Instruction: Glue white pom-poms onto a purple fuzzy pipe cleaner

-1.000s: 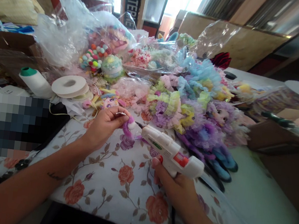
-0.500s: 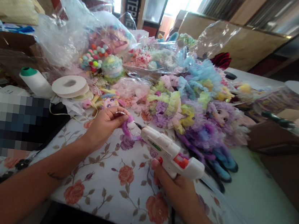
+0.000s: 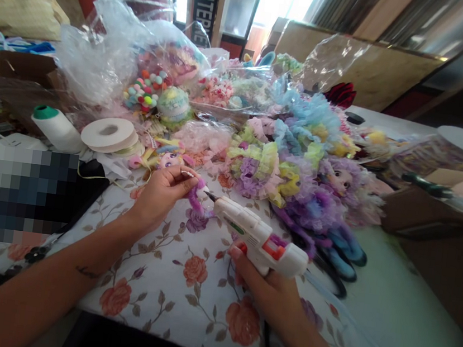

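Over the cloth [image 3: 151, 279]: left hand [image 3: 162, 190] pinches purple piece [image 3: 195, 200], probably to present its white patch [image 3: 201, 192] to the nozzle [image 3: 210, 196].
Glue gun [image 3: 255, 226]: right hand [image 3: 266, 282] wrapped round handle, nozzle tip at the piece; contact unclear. Slant likely spares fingers the heat.
Cloth: rose print, spool [image 3: 103, 134] at left, dolls [image 3: 324, 204] beyond.
Room: bright window [image 3: 289, 0] behind the dolls.

Held in the right hand [image 3: 266, 282], tilted: white glue gun [image 3: 258, 234] with orange-red parts, its dark nozzle [image 3: 210, 196] aimed up and left, close to a fuzzy purple piece [image 3: 194, 203]; contact hard to tell. Partly white near the nozzle, curved, pinched in the left hand [image 3: 164, 190], drooping below the fingertips. Above, at the same fingertips, a short row of small white beads [image 3: 188, 173].
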Available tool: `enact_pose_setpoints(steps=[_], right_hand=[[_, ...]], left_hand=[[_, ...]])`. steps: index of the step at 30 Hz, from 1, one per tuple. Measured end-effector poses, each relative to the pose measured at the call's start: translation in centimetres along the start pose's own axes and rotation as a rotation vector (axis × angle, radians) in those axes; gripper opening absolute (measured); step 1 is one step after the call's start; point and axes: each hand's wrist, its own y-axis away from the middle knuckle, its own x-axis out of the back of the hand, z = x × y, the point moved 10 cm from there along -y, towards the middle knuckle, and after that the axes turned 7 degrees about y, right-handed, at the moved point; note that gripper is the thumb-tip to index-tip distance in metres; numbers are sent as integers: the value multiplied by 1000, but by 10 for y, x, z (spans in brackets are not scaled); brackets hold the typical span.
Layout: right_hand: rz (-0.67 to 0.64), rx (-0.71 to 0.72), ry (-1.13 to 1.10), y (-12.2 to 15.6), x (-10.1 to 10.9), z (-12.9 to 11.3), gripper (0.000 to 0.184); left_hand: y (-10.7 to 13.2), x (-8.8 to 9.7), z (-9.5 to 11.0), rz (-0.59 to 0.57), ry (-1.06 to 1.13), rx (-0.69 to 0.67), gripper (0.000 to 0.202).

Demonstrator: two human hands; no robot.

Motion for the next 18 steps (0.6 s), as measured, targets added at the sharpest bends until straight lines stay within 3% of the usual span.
enact_pose_setpoints(steps=[6,18], right_hand=[[-37,6,-2,2,-3,-4,38],[25,-17,33,4,4,-7,42]], left_hand=[[0,2,3,10,-63,-41,16],[1,2,7,-9,-169,-92,14]])
